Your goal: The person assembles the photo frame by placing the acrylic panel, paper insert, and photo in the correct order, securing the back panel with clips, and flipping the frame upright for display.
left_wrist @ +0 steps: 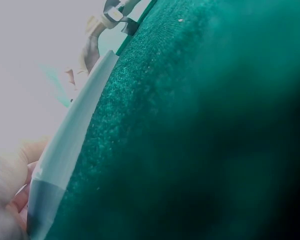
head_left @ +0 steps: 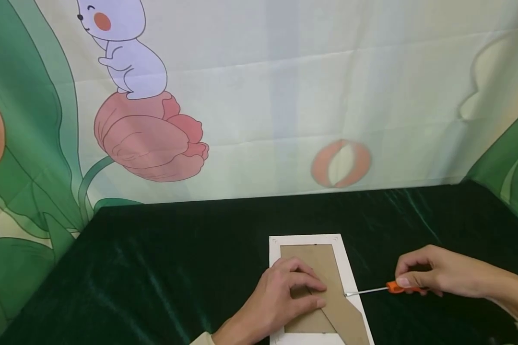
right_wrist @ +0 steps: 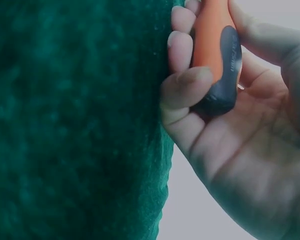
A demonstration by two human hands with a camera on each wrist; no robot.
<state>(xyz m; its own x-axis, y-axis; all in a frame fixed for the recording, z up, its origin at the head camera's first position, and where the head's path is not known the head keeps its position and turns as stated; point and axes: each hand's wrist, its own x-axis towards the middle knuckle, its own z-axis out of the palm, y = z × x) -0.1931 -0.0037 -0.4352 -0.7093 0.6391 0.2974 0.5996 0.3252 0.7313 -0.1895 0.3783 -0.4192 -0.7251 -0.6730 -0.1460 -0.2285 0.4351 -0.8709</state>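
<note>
A white picture frame point(head_left: 305, 239) lies face down, its brown backing board point(head_left: 336, 268) showing. A brown flap point(head_left: 349, 318), like a stand leg, lies across the board's lower right. My left hand point(head_left: 280, 292) rests on the board with bent fingers and thumb, covering part of it. My right hand point(head_left: 449, 273) grips a screwdriver point(head_left: 394, 287) by its orange handle, which also shows black in the right wrist view. Its metal tip touches the frame's inner right edge beside the board. The left wrist view shows the frame's side edge point(left_wrist: 72, 135) close to my left hand.
Dark green velvet cloth point(head_left: 155, 258) covers the table under the frame. Behind it hangs a pale printed curtain point(head_left: 250, 96) with a cartoon animal and a pink flower. Small dark tabs point(head_left: 315, 245) sit along the board's edge.
</note>
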